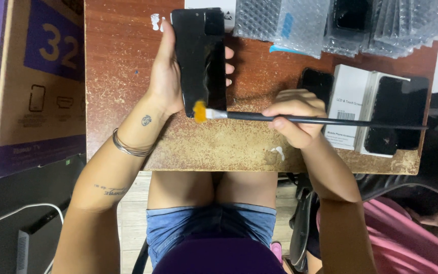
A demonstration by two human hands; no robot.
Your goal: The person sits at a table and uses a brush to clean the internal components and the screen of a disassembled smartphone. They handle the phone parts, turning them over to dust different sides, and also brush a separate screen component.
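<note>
My left hand [167,76] grips a black phone screen panel [200,56], held upright above the worn brown table [122,61]. In my right hand [296,115] is a long black-handled brush [330,121], held level. Its orange bristle tip [199,111] touches the panel's lower left corner. The handle's far end reaches out over the boxes on the right.
Bubble-wrap packets [300,23] lie along the table's back edge. White boxes [350,104] and black screen panels [399,116] sit at the right. A large purple and brown cardboard box [31,86] stands at the left. Someone in pink [422,243] sits at lower right.
</note>
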